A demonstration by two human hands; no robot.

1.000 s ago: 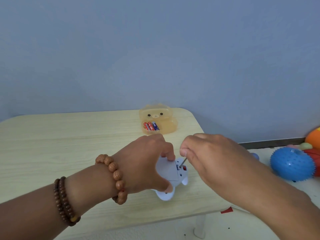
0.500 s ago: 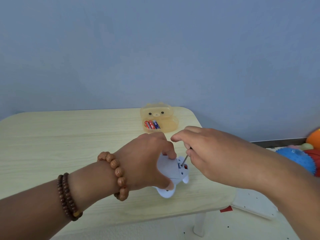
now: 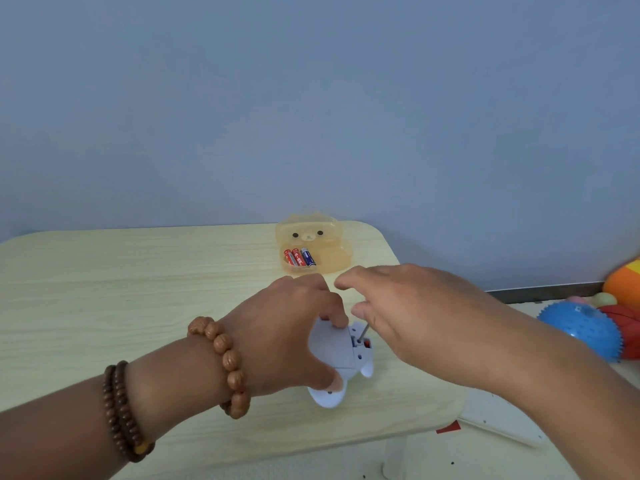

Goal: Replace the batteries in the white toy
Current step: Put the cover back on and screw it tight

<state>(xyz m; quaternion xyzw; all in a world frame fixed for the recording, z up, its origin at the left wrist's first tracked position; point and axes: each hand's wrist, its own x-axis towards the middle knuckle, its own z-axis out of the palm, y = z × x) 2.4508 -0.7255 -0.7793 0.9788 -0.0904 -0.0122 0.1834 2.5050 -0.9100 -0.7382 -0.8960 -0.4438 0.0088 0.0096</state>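
Gripping the white plastic toy (image 3: 332, 351) on the pale wooden tabletop (image 3: 138, 289), the left hand (image 3: 287, 337) steadies it. The right hand (image 3: 415, 317) pinches a thin metal screwdriver (image 3: 364, 331); pressing squarely down while turning should prevent slipping.

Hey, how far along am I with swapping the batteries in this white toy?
Done: nothing visible yet. In hand: left hand grips the white toy, underside up; right hand holds a screwdriver to it. Left: open it, swap in the three batteries waiting in the bear-shaped case, then close up.
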